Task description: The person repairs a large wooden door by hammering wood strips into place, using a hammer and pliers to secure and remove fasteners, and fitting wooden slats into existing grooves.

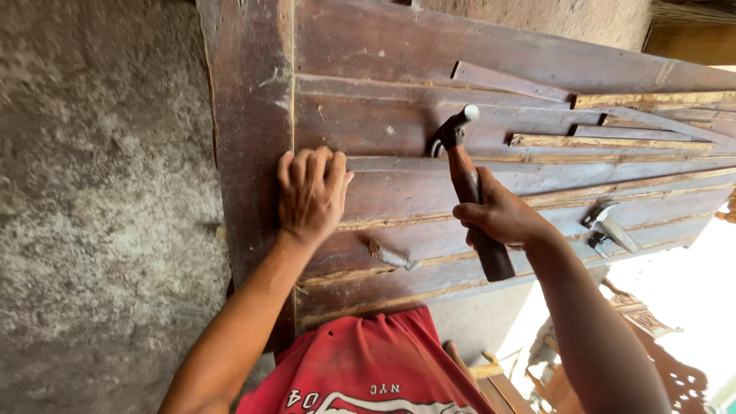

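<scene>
A claw hammer (465, 172) stands in the middle of the frame, its metal head up against a dark, worn wooden door panel (399, 54) and its brown handle running down to the lower right. The right hand (502, 217) is wrapped tight around the middle of that handle. The claw seems to be set against the wood, though the spot is too small to tell what it bears on. Left of it, the left hand (310, 195) lies flat, fingers together, pressed on the panel's upright rail. Loose wooden strips (613, 140) lie across the panel in the upper right. A second tool (609, 226), probably another hammer, rests at the right. A short metal piece (392, 255) lies below centre.
</scene>
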